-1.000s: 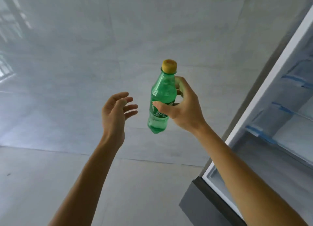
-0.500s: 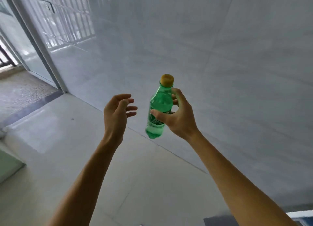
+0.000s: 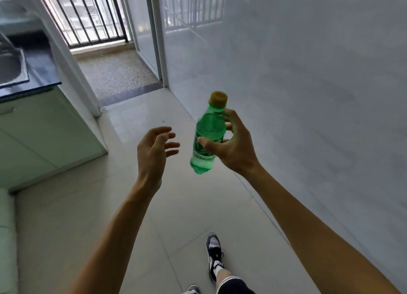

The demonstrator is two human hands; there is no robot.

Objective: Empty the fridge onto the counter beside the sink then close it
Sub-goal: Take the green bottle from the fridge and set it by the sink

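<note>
Green plastic bottle (image 3: 208, 137) with yellow cap (image 3: 218, 98), upright with a slight tilt, in mid-air above the pale tiled floor (image 3: 132, 205). Gripped around the middle by the right hand (image 3: 233, 148), thumb across the label, fingers curled behind. Left hand (image 3: 154, 152) just beside the bottle, not touching, palm turned toward it, fingers loosely spread and holding nothing. Far left: dark-topped bench (image 3: 41, 66) with steel sink (image 3: 11, 69) set into it, over pale green cabinet fronts (image 3: 44, 135), well apart from the bottle. Ahead: barred balcony doorway (image 3: 88, 14) past a speckled threshold. Right: glossy white wall (image 3: 308, 95). Below, between the 2 forearms: 1 dark-and-white sneaker (image 3: 213, 256) on the floor, toe of a second shoe (image 3: 192, 289) at the bottom edge.
</note>
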